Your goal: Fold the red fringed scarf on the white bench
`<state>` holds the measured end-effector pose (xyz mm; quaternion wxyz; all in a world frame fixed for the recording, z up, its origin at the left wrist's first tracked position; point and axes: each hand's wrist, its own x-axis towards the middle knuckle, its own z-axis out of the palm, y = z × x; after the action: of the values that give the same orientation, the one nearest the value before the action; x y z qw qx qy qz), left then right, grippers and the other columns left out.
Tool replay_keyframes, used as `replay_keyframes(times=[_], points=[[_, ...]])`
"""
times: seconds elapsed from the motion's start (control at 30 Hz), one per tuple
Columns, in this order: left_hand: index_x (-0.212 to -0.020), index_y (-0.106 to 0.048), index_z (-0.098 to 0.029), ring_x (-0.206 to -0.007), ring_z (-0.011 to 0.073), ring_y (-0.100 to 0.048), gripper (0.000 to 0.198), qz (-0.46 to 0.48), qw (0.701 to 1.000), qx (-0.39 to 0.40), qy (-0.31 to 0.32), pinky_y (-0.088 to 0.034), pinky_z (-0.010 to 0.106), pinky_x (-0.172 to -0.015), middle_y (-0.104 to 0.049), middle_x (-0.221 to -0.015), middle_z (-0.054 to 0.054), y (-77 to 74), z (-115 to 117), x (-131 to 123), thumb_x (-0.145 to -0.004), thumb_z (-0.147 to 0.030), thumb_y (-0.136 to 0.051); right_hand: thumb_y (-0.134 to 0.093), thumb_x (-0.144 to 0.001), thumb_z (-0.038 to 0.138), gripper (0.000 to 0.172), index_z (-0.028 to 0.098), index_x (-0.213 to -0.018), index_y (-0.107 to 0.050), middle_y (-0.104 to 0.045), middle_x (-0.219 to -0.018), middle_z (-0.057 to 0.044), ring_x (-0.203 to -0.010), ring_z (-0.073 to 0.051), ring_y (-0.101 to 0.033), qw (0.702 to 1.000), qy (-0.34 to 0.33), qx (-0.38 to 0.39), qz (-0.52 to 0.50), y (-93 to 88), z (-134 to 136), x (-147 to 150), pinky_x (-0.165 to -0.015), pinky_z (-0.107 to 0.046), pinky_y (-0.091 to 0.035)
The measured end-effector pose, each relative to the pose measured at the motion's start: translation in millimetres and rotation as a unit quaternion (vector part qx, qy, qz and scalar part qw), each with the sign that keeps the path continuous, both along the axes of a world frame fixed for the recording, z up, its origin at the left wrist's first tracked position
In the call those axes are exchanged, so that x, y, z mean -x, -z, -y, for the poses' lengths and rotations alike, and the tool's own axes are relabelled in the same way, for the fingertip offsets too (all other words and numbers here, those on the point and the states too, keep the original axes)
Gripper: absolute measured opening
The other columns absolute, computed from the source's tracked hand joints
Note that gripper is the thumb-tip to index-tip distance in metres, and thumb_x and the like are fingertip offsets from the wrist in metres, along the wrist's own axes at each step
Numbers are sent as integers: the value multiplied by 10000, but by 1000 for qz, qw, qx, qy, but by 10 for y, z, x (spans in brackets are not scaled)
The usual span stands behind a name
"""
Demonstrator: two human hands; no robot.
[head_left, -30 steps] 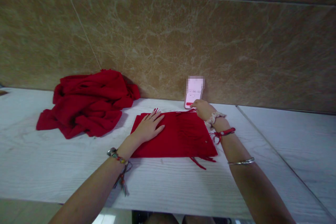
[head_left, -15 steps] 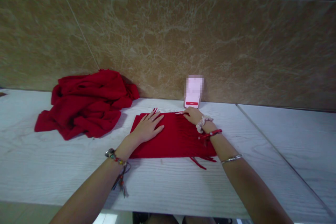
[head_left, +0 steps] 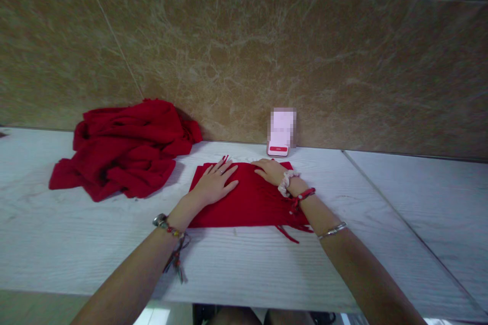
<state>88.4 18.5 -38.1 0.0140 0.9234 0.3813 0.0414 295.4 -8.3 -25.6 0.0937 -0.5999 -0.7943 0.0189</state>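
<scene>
A red fringed scarf [head_left: 244, 203], folded into a flat rectangle, lies on the white wood-grain table in front of me. My left hand [head_left: 214, 183] rests flat on its left part, fingers spread. On the scarf's upper right part lies my right hand [head_left: 270, 171], palm down with its fingers stretched towards the left. Neither hand grips the cloth. Loose fringe strands [head_left: 287, 233] stick out past the lower right edge, and my right wrist and forearm hide some of the fringe on that side.
A crumpled heap of red cloth [head_left: 129, 152] lies at the left, against the brown marbled wall [head_left: 244, 61]. A phone [head_left: 280, 134] with a lit, partly blurred screen leans on the wall behind the scarf. A seam crosses the table [head_left: 381, 244] at the right.
My right hand has slid a little to the left over the scarf, and its fingers have straightened from a curl. My left hand has stayed in place.
</scene>
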Motion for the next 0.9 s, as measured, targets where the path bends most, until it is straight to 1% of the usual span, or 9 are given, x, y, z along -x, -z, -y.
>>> replay_keyframes(times=[0.13, 0.23, 0.33, 0.4, 0.47, 0.57, 0.63, 0.77, 0.9], points=[[-1332, -325, -211, -1314, 221, -157, 502, -5, 1000, 0, -1, -213, 419, -1038, -250, -1423, 45, -12, 5, -1, -885, -436, -288, -415, -868, 219, 286, 130, -1064, -602, -631, -1054, -111, -994, -196, -561, 997, 41, 46, 45, -19, 1, -169, -847, -285, -420], [-1334, -321, -208, -1314, 223, -155, 502, -8, 1000, 2, -3, -211, 420, -1040, -243, -1425, 45, -14, 6, -4, -887, -434, -285, -444, -855, 245, 278, 115, -1011, -634, -649, -1021, -123, -963, -216, -585, 989, 89, 82, 78, -157, 44, -336, -826, -286, -436], [-1334, -324, -207, -1314, 221, -157, 502, -9, 1000, 0, -4, -208, 417, -1043, -244, -1425, 43, -9, 6, -7, -888, -435, -281, -496, -822, 230, 271, 117, -1028, -631, -640, -1051, -124, -996, -230, -573, 987, 123, 62, 84, -348, 103, -391, -848, -303, -433], [-1331, -329, -203, -1314, 221, -158, 503, -11, 1000, -4, -5, -208, 419, -1042, -249, -1423, 44, -9, 8, -11, -888, -437, -281, -495, -814, 202, 279, 129, -1054, -616, -633, -1075, -104, -1010, -213, -566, 994, 95, 20, 54, -452, 140, -342, -869, -302, -424], [-1330, -331, -199, -1314, 222, -158, 504, -13, 1000, -6, -6, -212, 423, -1040, -250, -1422, 48, -14, 12, -16, -888, -435, -282, -482, -814, 191, 277, 149, -1054, -613, -643, -1059, -77, -979, -188, -581, 999, 39, 1, 11, -487, 181, -257, -863, -300, -432], [-1333, -325, -196, -1314, 219, -158, 504, -13, 1000, -3, -7, -215, 417, -1040, -250, -1422, 53, -30, 16, -21, -889, -430, -284, -495, -800, 195, 267, 165, -1036, -617, -656, -1030, -63, -942, -178, -596, 998, -31, 21, -44, -370, 291, -188, -854, -323, -447], [-1335, -323, -197, -1314, 221, -157, 504, -13, 1000, 3, -9, -212, 415, -1042, -248, -1422, 52, -36, 15, -21, -888, -428, -286, -510, -780, 181, 275, 160, -1034, -614, -650, -1040, -75, -956, -182, -591, 996, -42, 21, -81, -216, 411, -249, -865, -345, -446], [-1337, -318, -198, -1312, 228, -162, 511, -10, 1000, 4, -7, -218, 426, -1038, -248, -1422, 47, -28, 6, -15, -885, -433, -282, -495, -771, 197, 278, 178, -1025, -607, -651, -1031, -69, -931, -170, -602, 981, -2, -23, -194, 48, 697, -621, -845, -346, -468], [-1339, -312, -200, -1310, 234, -172, 514, -14, 1000, -1, -7, -231, 440, -1029, -247, -1422, 46, -16, -6, -14, -882, -432, -273, -482, -767, 232, 232, 197, -946, -624, -680, -940, -43, -854, -161, -632, 949, 106, -49, -293, 162, 865, -1009, -785, -317, -506]])
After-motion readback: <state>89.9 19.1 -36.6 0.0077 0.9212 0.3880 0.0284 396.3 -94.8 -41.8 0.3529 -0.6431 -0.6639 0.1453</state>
